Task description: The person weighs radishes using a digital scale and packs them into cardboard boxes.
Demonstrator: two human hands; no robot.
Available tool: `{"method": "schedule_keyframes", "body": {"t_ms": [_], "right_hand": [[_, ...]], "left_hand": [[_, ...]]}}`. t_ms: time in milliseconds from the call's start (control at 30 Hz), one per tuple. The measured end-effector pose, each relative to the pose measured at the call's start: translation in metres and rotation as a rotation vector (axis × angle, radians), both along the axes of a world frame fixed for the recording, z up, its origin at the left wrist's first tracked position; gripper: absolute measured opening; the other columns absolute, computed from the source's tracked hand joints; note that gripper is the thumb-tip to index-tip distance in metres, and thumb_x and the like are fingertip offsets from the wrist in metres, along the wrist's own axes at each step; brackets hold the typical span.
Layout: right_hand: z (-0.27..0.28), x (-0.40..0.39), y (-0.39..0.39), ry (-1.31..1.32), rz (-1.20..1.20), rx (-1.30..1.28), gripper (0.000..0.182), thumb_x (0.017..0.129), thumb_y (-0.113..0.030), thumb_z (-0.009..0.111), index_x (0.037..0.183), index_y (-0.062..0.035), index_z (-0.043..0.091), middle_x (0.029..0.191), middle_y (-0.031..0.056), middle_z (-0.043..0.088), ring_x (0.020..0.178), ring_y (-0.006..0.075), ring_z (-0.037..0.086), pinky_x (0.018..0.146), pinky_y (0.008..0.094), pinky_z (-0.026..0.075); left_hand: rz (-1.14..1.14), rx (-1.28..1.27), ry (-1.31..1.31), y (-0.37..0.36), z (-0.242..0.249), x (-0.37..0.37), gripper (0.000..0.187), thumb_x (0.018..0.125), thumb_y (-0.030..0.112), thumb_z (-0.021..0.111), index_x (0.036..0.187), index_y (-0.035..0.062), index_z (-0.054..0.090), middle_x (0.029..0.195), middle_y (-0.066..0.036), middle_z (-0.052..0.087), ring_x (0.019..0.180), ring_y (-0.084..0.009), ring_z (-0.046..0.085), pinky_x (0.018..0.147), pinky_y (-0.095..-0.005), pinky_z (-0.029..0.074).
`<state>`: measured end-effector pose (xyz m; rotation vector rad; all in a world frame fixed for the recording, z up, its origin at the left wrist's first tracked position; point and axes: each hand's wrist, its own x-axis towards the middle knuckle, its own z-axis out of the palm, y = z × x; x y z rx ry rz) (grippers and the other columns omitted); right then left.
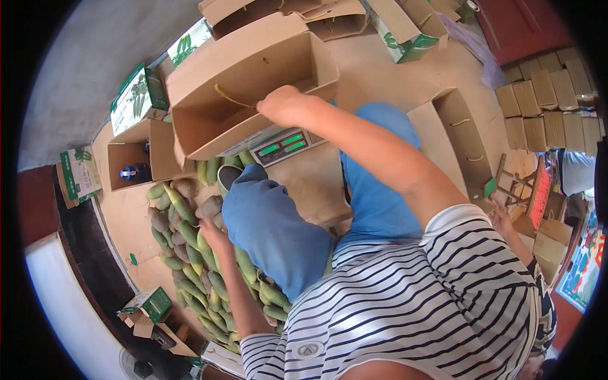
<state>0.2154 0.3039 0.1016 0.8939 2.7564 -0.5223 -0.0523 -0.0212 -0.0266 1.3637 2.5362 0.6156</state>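
My right hand (278, 106) is closed on the near rim of a large open cardboard box (215, 130), beside a yellow cord handle (229, 98). That box rests on a digital scale (282, 147) with lit green displays, and the part of its floor that I can see is bare. Down at the left, my left hand (214, 235) has its fingers curled against a round purplish-brown root (210, 206) at the edge of a pile. Long green radishes (201, 250) and more brownish roots lie in this pile, partly hidden by my knee.
Another open carton (130, 158) holds a dark bottle with a blue top (134, 171). Printed green-and-white boxes (136, 98) stand along the wall. Flat cartons (544, 95) are stacked at right. A tall box (462, 136) stands beside my right leg; another person's hand (500, 218) shows behind my shoulder.
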Motion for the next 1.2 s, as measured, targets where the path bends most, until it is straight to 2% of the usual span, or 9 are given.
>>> {"method": "schedule_keyframes", "body": {"t_ms": [100, 267, 433, 500, 600, 700, 800, 900, 1200], "right_hand": [[0.012, 0.004, -0.003, -0.053, -0.019, -0.001, 0.022, 0.08, -0.01, 0.057, 0.098, -0.0029, 0.068, 0.1, 0.015, 0.067, 0.094, 0.0303, 0.065, 0.073, 0.0428, 0.053], [0.04, 0.028, -0.007, 0.202, -0.038, -0.075, 0.025, 0.087, -0.022, 0.056, 0.103, -0.0033, 0.061, 0.102, 0.0162, 0.064, 0.098, 0.0313, 0.061, 0.081, 0.0392, 0.049], [0.077, 0.136, -0.01, 0.669, -0.462, 0.028, 0.036, 0.089, -0.027, 0.057, 0.117, -0.0047, 0.054, 0.113, 0.0128, 0.059, 0.106, 0.0236, 0.058, 0.088, 0.0347, 0.047], [0.031, 0.214, -0.012, 0.674, -0.701, 0.31, 0.039, 0.086, -0.03, 0.06, 0.117, -0.0061, 0.056, 0.114, 0.0142, 0.059, 0.105, 0.0304, 0.057, 0.089, 0.0378, 0.045], [-0.003, 0.32, -0.074, 0.143, -0.904, 0.422, 0.07, 0.077, -0.03, 0.07, 0.132, -0.0015, 0.038, 0.133, 0.0189, 0.045, 0.125, 0.0332, 0.041, 0.103, 0.0397, 0.035], [-0.063, 0.413, -0.149, -0.285, -1.296, 0.223, 0.094, 0.073, -0.033, 0.074, 0.141, 0.0015, 0.02, 0.136, 0.0237, 0.04, 0.124, 0.034, 0.043, 0.101, 0.0407, 0.038], [-0.125, 0.482, -0.198, -0.044, -1.291, -0.179, 0.056, 0.078, -0.028, 0.069, 0.125, -0.0052, 0.05, 0.103, 0.02, 0.065, 0.095, 0.034, 0.062, 0.081, 0.0416, 0.048], [-0.122, 0.475, -0.201, 0.017, -1.227, 0.079, 0.037, 0.08, -0.023, 0.066, 0.113, -0.0074, 0.06, 0.092, 0.0192, 0.066, 0.091, 0.0348, 0.063, 0.077, 0.0417, 0.048], [-0.102, 0.448, -0.045, -0.009, -0.843, 0.392, 0.021, 0.084, -0.024, 0.059, 0.097, -0.0077, 0.062, 0.093, 0.0185, 0.064, 0.086, 0.037, 0.061, 0.073, 0.0449, 0.049]], "left_hand": [[0.189, -0.649, 0.018, -0.132, -0.058, 0.026, 0.063, 0.071, 0.026, 0.071, 0.121, 0.0009, 0.042, 0.109, -0.023, 0.051, 0.108, -0.0429, 0.048, 0.088, -0.0486, 0.043], [0.397, -0.538, -0.342, -0.256, -0.104, 0.053, 0.087, 0.07, 0.031, 0.07, 0.137, -0.0005, 0.025, 0.119, -0.023, 0.047, 0.11, -0.0433, 0.048, 0.088, -0.0488, 0.044], [0.415, -0.573, -0.013, -0.227, -0.098, 0.054, 0.086, 0.068, 0.03, 0.073, 0.134, -0.0023, 0.03, 0.123, -0.025, 0.045, 0.112, -0.0411, 0.047, 0.091, -0.0468, 0.043], [0.341, -0.521, 0.011, -0.224, -0.115, 0.035, 0.084, 0.068, 0.032, 0.073, 0.133, -0.0031, 0.032, 0.12, -0.024, 0.046, 0.111, -0.0411, 0.048, 0.09, -0.047, 0.044], [0.453, -0.636, -0.117, -0.211, -0.108, 0.014, 0.082, 0.067, 0.034, 0.073, 0.132, 0.0006, 0.037, 0.118, -0.022, 0.048, 0.108, -0.0399, 0.05, 0.089, -0.0461, 0.045], [0.435, -0.727, -0.091, -0.193, -0.084, 0.015, 0.081, 0.063, 0.036, 0.076, 0.13, 0.0052, 0.042, 0.117, -0.022, 0.048, 0.106, -0.0386, 0.052, 0.088, -0.0447, 0.046], [0.495, -0.768, -0.064, -0.188, -0.09, 0.018, 0.071, 0.061, 0.036, 0.076, 0.119, 0.0063, 0.048, 0.113, -0.024, 0.049, 0.102, -0.038, 0.055, 0.087, -0.044, 0.047], [0.491, -0.713, -0.086, -0.184, -0.1, 0.02, 0.065, 0.061, 0.037, 0.075, 0.112, 0.0051, 0.049, 0.11, -0.024, 0.051, 0.1, -0.0386, 0.055, 0.086, -0.0441, 0.048], [0.547, -0.776, -0.039, -0.179, -0.094, 0.036, 0.08, 0.06, 0.054, 0.073, 0.114, 0.0006, 0.049, 0.11, -0.023, 0.053, 0.102, -0.0415, 0.054, 0.087, -0.0445, 0.046]]}}
